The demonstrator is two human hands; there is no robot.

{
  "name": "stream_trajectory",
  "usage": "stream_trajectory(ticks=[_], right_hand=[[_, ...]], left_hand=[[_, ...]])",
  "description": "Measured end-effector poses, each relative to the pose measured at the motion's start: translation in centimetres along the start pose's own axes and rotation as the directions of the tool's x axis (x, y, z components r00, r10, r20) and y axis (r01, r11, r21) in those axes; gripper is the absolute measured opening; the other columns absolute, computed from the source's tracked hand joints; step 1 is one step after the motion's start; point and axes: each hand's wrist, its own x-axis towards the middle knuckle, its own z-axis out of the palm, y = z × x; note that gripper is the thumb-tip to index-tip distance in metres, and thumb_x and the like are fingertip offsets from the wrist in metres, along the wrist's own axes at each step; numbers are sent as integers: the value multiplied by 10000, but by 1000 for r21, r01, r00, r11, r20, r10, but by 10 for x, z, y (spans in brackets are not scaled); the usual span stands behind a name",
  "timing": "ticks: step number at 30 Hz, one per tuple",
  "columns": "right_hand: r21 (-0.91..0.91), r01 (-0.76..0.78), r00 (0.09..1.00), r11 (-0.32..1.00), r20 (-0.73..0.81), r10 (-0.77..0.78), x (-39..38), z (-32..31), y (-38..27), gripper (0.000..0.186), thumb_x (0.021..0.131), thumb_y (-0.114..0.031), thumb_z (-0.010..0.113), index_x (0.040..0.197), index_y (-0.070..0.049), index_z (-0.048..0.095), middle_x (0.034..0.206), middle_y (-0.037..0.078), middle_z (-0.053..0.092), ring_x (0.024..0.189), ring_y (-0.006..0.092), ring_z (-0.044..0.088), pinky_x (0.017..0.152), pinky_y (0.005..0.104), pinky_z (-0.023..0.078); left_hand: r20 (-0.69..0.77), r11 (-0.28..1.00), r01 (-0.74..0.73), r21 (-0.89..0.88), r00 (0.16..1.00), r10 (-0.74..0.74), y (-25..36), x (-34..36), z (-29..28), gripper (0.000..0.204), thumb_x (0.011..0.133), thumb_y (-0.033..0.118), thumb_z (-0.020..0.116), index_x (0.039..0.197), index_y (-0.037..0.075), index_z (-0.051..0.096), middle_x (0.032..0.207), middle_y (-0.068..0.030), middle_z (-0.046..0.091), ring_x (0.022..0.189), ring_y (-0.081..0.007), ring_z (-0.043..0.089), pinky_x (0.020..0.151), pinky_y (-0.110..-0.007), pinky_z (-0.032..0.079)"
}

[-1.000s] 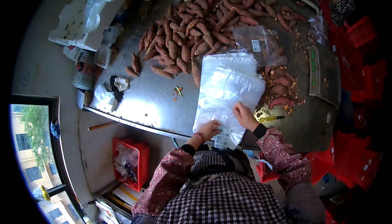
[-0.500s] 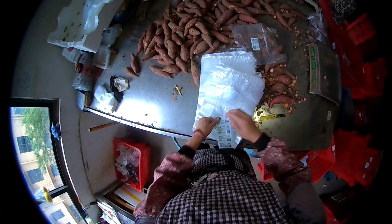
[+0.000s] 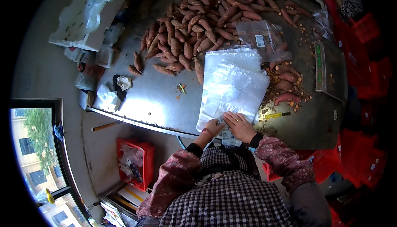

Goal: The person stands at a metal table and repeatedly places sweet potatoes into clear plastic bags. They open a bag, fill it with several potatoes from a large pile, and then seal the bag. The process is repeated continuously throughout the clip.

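Observation:
A stack of clear plastic bags [image 3: 235, 82] lies at the near edge of the metal table, in front of me. A strip of white printed labels [image 3: 228, 137] hangs from its near end, between my hands. My left hand [image 3: 213, 127] is closed at the strip's left edge, thumb and fingers pinched by it. My right hand [image 3: 240, 126] lies flat on the bags and the top of the strip, its fingers stretched out and close together. Part of the strip is hidden beneath the right hand.
A big heap of sweet potatoes [image 3: 188, 32] covers the table's far side. A filled bag [image 3: 264, 40] lies beyond the stack. To the right are a yellow knife [image 3: 276, 115], scattered root pieces and a scale [image 3: 328, 72]. Red crates [image 3: 140, 160] stand below the table edge.
My right hand has shifted slightly left and flattened onto the bags, its fingers straightening over the labels. The left hand has moved a little toward it. The strip is more covered.

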Motion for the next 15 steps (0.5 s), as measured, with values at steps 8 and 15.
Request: stream_trajectory(ticks=[8, 15], right_hand=[[80, 13, 989, 997, -145, -1, -2, -12, 1, 406, 863, -174, 554, 1244, -49, 486, 1327, 100, 455, 1254, 250, 411, 1031, 409, 340], [516, -285, 861, 808, -233, 452, 36, -25, 26, 125, 841, -160, 602, 814, -57, 537, 886, 79, 598, 872, 320, 571, 792, 422, 433]], left_hand=[[152, 950, -282, -132, 942, 300, 47, -91, -45, 242, 854, 242, 607, 807, 6, 587, 676, -199, 568, 645, -362, 581, 609, -409, 452], [151, 845, -191, -499, 941, 302, 23, -95, -64, 222, 893, 222, 650, 861, 3, 630, 657, -15, 569, 614, -69, 458, 586, -299, 420]])
